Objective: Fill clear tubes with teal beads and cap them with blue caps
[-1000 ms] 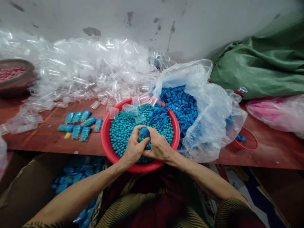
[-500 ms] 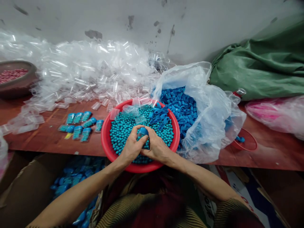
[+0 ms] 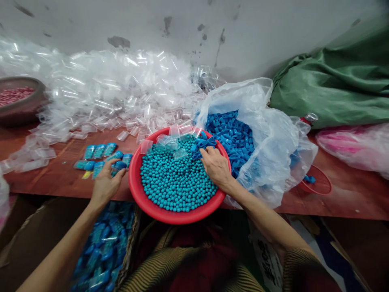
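Note:
My left hand [image 3: 106,180] is over the table, left of the red basin, its thumb and fingers closed around a small clear container with a blue cap [image 3: 119,165]. Several filled blue-capped containers [image 3: 99,151] lie beside and beneath its fingers. My right hand [image 3: 216,167] is over the right side of the red basin [image 3: 133,190], fingers bent and pinching at the loose blue plastic caps [image 3: 205,142]; its fingertips are partly hidden. Small teal balls [image 3: 176,182] fill the basin. A few clear empty tubes [image 3: 167,141] lie on the balls near the far rim.
A heap of clear tubes [image 3: 121,85] lies along the wall. An opened plastic bag [image 3: 270,142] of blue caps sits right of the basin, near a small red basket [image 3: 319,182]. A bowl of pink balls [image 3: 33,95] stands far left. Below, a cardboard box [image 3: 36,235] holds blue-capped containers.
My hands were together over the basin around a blue-capped container. They have parted: the left carried the container left to the others, and the right moved to the blue caps.

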Motion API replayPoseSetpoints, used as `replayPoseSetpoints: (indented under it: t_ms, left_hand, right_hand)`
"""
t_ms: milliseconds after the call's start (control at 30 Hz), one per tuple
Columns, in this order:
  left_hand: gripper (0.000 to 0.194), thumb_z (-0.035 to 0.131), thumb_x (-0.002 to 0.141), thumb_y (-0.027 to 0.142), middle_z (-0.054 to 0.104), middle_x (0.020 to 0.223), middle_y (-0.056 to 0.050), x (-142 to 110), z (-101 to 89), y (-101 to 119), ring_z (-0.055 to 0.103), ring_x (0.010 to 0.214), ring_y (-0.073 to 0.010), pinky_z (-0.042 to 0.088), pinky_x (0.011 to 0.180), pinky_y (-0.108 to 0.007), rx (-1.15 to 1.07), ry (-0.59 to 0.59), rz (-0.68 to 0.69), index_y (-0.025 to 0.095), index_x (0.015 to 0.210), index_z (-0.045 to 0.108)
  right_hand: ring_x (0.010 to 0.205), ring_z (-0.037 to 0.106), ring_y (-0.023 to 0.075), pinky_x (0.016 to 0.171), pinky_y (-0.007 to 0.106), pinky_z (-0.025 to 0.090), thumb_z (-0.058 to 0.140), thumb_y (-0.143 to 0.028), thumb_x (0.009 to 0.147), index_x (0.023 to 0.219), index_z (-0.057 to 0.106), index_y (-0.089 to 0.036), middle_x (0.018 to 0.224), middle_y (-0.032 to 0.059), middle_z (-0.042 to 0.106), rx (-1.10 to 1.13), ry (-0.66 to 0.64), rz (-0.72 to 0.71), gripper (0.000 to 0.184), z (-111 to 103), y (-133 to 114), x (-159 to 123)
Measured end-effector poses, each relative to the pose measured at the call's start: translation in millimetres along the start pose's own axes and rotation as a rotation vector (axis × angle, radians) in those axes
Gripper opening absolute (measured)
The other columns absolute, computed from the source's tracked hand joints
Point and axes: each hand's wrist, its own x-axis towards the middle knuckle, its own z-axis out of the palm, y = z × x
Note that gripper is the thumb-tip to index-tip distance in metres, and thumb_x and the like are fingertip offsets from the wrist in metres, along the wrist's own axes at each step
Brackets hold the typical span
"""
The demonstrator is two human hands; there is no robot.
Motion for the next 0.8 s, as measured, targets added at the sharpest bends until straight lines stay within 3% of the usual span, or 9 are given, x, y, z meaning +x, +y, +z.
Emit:
replayPoseSetpoints:
  t_ms: [133,233,300,333,433,500,567,700,800]
  left_hand:
    - [0.042,0.051,0.080,0.032,0.065,0.092,-0.014,5.9,8.4,1.7,0.060,0.084,-0.0282,0.046,0.074,-0.041,0.184,0.032,-0.034,0.012,0.116,0.056]
    - [0.039,0.045,0.084,0.032,0.065,0.086,-0.015,2.9,3.0,30.2,0.060,0.085,-0.0274,0.045,0.078,-0.040,0.235,0.268,0.114,0.008,0.112,0.060]
    - [0.037,0.041,0.087,0.031,0.066,0.086,-0.013,0.3,1.9,58.1,0.060,0.080,-0.0228,0.046,0.077,-0.035,0.161,0.339,0.242,0.009,0.109,0.061]
    - [0.035,0.039,0.089,0.030,0.066,0.089,-0.011,-0.2,4.0,73.2,0.061,0.079,-0.0207,0.046,0.075,-0.033,0.120,0.313,0.311,0.011,0.108,0.061]
    - [0.034,0.040,0.089,0.034,0.065,0.101,-0.009,4.8,22.1,114.7,0.062,0.085,-0.0205,0.045,0.077,-0.030,0.142,-0.029,0.476,0.017,0.112,0.059]
    - [0.037,0.040,0.089,0.035,0.063,0.107,-0.009,13.8,39.9,133.5,0.062,0.088,-0.0221,0.045,0.076,-0.030,0.222,-0.217,0.468,0.019,0.119,0.055]
    - [0.041,0.040,0.089,0.035,0.061,0.112,-0.010,24.6,56.1,143.6,0.061,0.094,-0.0236,0.045,0.079,-0.031,0.268,-0.345,0.459,0.019,0.125,0.050]
    - [0.043,0.040,0.089,0.036,0.059,0.115,-0.012,39.5,70.9,148.7,0.060,0.099,-0.0275,0.044,0.082,-0.035,0.306,-0.458,0.470,0.019,0.128,0.046]
    - [0.039,0.046,0.086,0.036,0.061,0.113,-0.012,42.7,71.7,149.4,0.059,0.101,-0.0290,0.043,0.082,-0.036,0.315,-0.500,0.461,0.019,0.120,0.050]
  right_hand:
    - [0.092,0.049,0.0251,0.073,0.034,0.039,0.049,-0.024,0.089,0.103,0.060,-0.016,0.100,0.0108,0.059,-0.132,-0.028,-0.019,0.019,2.6,5.4,12.9]
    - [0.092,0.048,0.0239,0.075,0.033,0.038,0.052,-0.027,0.088,0.103,0.060,-0.018,0.101,0.0101,0.058,-0.099,-0.027,-0.040,0.019,4.4,7.0,13.1]
    - [0.092,0.048,0.0241,0.075,0.032,0.039,0.054,-0.034,0.087,0.106,0.058,-0.017,0.101,0.0112,0.057,-0.079,0.002,-0.004,0.026,5.1,7.2,12.0]
    - [0.091,0.049,0.0247,0.075,0.033,0.039,0.054,-0.038,0.087,0.108,0.058,-0.016,0.100,0.0122,0.056,-0.078,0.023,0.031,0.031,5.2,7.0,11.7]
    - [0.091,0.050,0.0267,0.072,0.034,0.042,0.053,-0.044,0.086,0.106,0.058,-0.013,0.099,0.0148,0.055,-0.085,0.053,0.137,0.037,5.0,5.8,12.6]
    - [0.091,0.050,0.0273,0.070,0.034,0.043,0.054,-0.040,0.086,0.105,0.059,-0.014,0.102,0.0155,0.054,-0.062,0.017,0.139,0.032,4.5,6.4,14.2]
    - [0.093,0.051,0.0267,0.072,0.035,0.044,0.052,-0.031,0.087,0.105,0.061,-0.016,0.104,0.0143,0.055,-0.001,-0.053,0.053,0.024,4.1,9.9,16.1]
    - [0.098,0.054,0.0213,0.083,0.033,0.045,0.045,-0.017,0.089,0.107,0.063,-0.021,0.109,0.0097,0.057,0.239,-0.081,-0.117,0.026,3.0,26.3,17.6]
    - [0.099,0.057,0.0191,0.087,0.031,0.045,0.044,-0.016,0.089,0.109,0.063,-0.017,0.107,0.0096,0.060,0.411,0.061,-0.011,0.028,-1.2,37.3,12.5]
